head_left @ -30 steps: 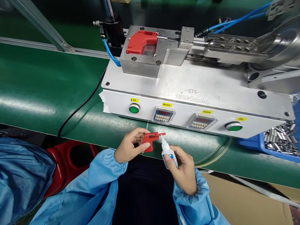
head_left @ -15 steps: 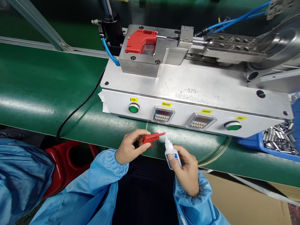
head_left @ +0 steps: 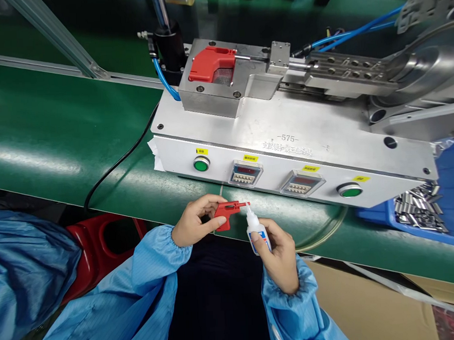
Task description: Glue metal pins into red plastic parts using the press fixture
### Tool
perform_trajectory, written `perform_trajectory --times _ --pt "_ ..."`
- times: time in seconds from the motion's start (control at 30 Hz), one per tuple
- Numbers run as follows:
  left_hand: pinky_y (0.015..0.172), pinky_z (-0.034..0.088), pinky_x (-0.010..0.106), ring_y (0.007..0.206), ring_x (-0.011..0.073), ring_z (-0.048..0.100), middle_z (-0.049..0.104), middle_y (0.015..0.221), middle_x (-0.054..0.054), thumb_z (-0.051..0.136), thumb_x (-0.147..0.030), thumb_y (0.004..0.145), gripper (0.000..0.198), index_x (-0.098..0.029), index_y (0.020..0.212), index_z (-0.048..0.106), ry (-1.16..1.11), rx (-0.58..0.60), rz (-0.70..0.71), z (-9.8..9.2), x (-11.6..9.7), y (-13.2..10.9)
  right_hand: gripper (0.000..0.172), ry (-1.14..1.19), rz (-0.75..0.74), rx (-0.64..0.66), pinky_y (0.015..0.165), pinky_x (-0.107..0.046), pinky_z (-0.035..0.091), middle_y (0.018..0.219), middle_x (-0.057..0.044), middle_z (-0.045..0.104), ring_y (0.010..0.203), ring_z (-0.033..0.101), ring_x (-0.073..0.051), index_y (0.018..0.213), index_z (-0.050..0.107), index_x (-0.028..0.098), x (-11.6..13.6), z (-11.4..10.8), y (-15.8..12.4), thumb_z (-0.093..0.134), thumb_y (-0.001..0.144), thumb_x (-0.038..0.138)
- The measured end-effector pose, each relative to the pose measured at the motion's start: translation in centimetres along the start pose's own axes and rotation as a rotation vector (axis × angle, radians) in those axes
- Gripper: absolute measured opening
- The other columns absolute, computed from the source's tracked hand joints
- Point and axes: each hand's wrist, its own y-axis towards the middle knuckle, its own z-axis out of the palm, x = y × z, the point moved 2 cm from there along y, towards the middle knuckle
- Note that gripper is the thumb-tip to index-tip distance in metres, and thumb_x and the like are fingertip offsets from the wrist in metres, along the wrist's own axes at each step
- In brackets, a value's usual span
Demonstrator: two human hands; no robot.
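My left hand (head_left: 196,219) is shut on a small red plastic part (head_left: 223,215), shaped like a pistol, with its thin tip pointing right. My right hand (head_left: 279,255) grips a white glue bottle with a blue label (head_left: 259,236), tilted so its narrow nozzle (head_left: 248,212) rises to that tip. I cannot tell whether the two touch. Both hands are held just above the near edge of a green conveyor belt (head_left: 59,127). A matching red part (head_left: 211,64) sits in the metal fixture (head_left: 209,98) beyond them.
A steel machine with a control panel (head_left: 287,180) stands on the belt, with blue air hoses at the back. A blue tray of metal tubes (head_left: 417,214) lies at right. Below the belt are a red stool (head_left: 102,245), a cardboard box (head_left: 361,304) and a heap of blue cloth.
The red part has turned in my left hand, so its grip shows more and points down. The bottle's nozzle has moved left, closer to the part's tip.
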Motion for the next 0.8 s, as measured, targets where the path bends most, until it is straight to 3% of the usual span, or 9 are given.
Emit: perform_trajectory --times 0.23,0.3,0.47,0.57,0.67,0.8 --pt "0.071 0.061 0.021 0.08 0.017 0.077 0.081 0.099 0.009 0.082 -0.037 0.09 0.038 -0.017 0.119 0.069 -0.171 0.023 -0.08 -0.3 -0.6 0.4 0.015 -0.057 -0.045 -0.025 0.052 -0.024 0.037 0.062 0.006 0.05 0.051 0.04 -0.011 0.095 0.067 0.02 -0.1 0.3 0.0 0.061 0.1 0.032" --pt "0.071 0.062 0.022 0.08 0.0178 0.077 0.081 0.098 0.009 0.082 -0.038 0.089 0.038 -0.016 0.118 0.069 -0.181 0.019 -0.092 -0.2 -0.8 0.5 0.014 -0.06 -0.044 -0.046 0.054 -0.025 0.041 0.065 0.004 0.055 0.054 0.047 -0.012 0.098 0.067 0.02 -0.3 0.1 -0.3 0.062 0.1 0.033" --pt "0.071 0.064 0.024 0.079 0.0189 0.078 0.081 0.101 0.01 0.082 -0.037 0.09 0.037 -0.017 0.117 0.069 -0.207 -0.008 -0.115 -0.3 -0.9 0.7 0.017 -0.089 -0.063 -0.201 0.085 -0.035 0.057 0.102 -0.006 0.074 0.091 0.071 -0.023 0.113 0.067 0.022 -1.0 -1.3 0.0 0.068 0.1 0.033" --pt "0.067 0.064 0.024 0.076 0.0192 0.078 0.081 0.099 0.01 0.083 -0.04 0.088 0.039 -0.017 0.117 0.07 -0.201 -0.014 -0.145 -0.3 -0.8 0.5 0.019 -0.191 -0.103 -0.24 0.097 -0.042 0.058 0.114 -0.009 0.074 0.106 0.071 -0.028 0.118 0.067 0.023 -1.5 -1.6 0.6 0.068 0.1 0.032" --pt "0.068 0.065 0.027 0.078 0.0218 0.078 0.081 0.097 0.01 0.083 -0.044 0.087 0.042 -0.017 0.117 0.07 -0.145 -0.04 -0.212 -0.4 -0.4 -0.6 0.017 -0.276 -0.137 -0.213 0.1 -0.042 0.059 0.114 -0.009 0.074 0.106 0.072 -0.026 0.119 0.067 0.024 -1.7 -1.6 0.3 0.064 0.103 0.03" --pt "0.075 0.068 0.034 0.087 0.0279 0.08 0.081 0.102 0.012 0.083 -0.047 0.086 0.047 -0.017 0.119 0.069 -0.051 -0.012 -0.306 -1.7 1.5 -1.7 0.041 -0.396 -0.173 -0.124 0.108 -0.042 0.057 0.133 -0.013 0.069 0.123 0.066 -0.028 0.143 0.058 0.022 -0.7 -3.5 -1.2 0.064 0.102 0.03"
